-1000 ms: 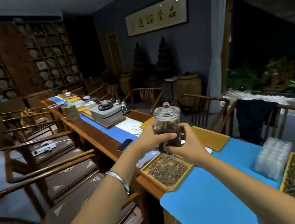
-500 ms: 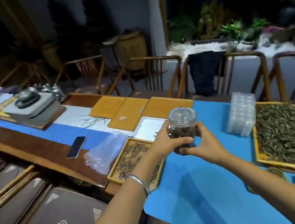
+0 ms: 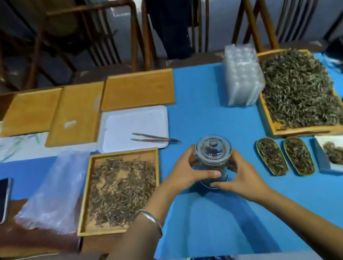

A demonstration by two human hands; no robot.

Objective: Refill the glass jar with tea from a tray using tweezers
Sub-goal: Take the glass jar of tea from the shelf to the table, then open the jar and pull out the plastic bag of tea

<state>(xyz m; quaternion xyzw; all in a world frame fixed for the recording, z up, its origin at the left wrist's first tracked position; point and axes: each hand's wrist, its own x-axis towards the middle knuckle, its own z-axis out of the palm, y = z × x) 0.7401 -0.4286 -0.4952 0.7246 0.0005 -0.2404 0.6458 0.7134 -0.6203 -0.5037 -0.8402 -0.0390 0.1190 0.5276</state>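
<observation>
We hold the glass jar (image 3: 214,163) in both hands. Our left hand (image 3: 185,171) wraps round one side and our right hand (image 3: 241,174) wraps round the other. The lid (image 3: 213,150) is on, and dark tea shows inside. The jar may be touching the blue mat (image 3: 218,216), but we cannot tell. The tweezers (image 3: 155,137) lie just past the jar, on the white tray (image 3: 121,125). The small tea tray (image 3: 119,189) sits beside our left hand.

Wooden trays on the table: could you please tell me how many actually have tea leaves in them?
2. One wooden tray lies left of the held glass jar; a larger, fuller one lies at the far right. Three more at the back are bare.
</observation>
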